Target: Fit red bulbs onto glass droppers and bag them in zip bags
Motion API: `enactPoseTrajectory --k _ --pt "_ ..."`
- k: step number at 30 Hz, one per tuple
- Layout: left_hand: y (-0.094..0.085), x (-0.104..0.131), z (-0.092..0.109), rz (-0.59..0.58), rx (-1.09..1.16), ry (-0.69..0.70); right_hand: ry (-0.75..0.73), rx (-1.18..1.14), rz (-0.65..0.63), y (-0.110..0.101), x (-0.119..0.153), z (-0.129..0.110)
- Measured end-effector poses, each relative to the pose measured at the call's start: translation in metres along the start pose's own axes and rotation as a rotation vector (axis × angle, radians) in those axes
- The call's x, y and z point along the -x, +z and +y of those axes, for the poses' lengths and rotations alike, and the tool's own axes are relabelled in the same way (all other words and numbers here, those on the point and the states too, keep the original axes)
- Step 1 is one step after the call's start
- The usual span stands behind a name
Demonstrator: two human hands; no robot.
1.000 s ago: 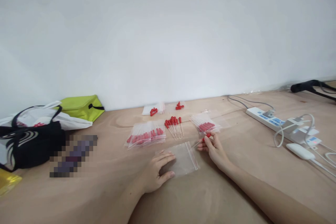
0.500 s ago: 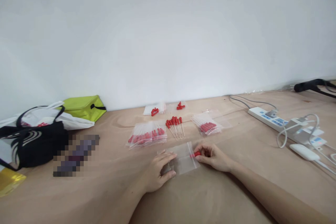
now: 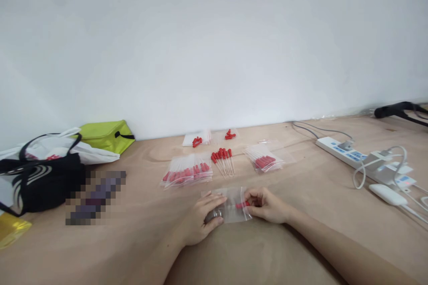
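A clear zip bag (image 3: 231, 213) lies flat in front of me, its mouth toward the right. My left hand (image 3: 205, 216) rests across the closed end, fingers stretched and thumb apart, pressing the plastic to the table. At the mouth, the bent fingers of my right hand (image 3: 262, 205) pinch the end of a dropper with a red bulb (image 3: 241, 205); most of that bulb shows through the plastic. Just beyond lie several loose droppers (image 3: 223, 156), red ends away from me. Filled bags of droppers sit on the left (image 3: 187, 171) and right (image 3: 265, 160).
Two small groups of red bulbs (image 3: 197, 141) lie on bags by the wall. A power strip (image 3: 347, 153) with plugs and cables is on the right. At left are a black bag (image 3: 50, 182), a lime green bag (image 3: 107, 136) and a blurred-out object (image 3: 96, 198).
My right hand has shifted slightly left and nearer the bag, and the red bulb has moved further inside the mouth. My left hand has stayed in place.
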State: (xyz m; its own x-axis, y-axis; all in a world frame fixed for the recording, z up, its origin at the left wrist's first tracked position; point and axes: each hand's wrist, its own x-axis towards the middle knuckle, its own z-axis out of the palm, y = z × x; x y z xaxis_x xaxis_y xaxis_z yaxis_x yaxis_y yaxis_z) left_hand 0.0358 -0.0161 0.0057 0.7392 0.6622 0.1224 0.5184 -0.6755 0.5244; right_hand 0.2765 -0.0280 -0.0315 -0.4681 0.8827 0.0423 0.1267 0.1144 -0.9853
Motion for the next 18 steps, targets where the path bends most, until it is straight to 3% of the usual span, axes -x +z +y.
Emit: enactPoseTrajectory --k 7,10,13,18 --pt "0.0 0.001 -0.002 0.085 0.032 -0.057 -0.218 0.432 0.012 -0.019 0.001 -0.018" --pt "0.0 0.0 -0.002 0.086 0.033 -0.062 -0.234 0.527 0.025 -0.019 0.001 -0.019" --pt "0.0 -0.001 -0.004 0.105 0.054 -0.053 -0.176 0.536 0.143 -0.019 -0.003 -0.014" --pt "0.003 -0.002 -0.007 0.156 0.086 -0.04 0.024 0.725 0.462 -0.032 -0.028 -0.017"
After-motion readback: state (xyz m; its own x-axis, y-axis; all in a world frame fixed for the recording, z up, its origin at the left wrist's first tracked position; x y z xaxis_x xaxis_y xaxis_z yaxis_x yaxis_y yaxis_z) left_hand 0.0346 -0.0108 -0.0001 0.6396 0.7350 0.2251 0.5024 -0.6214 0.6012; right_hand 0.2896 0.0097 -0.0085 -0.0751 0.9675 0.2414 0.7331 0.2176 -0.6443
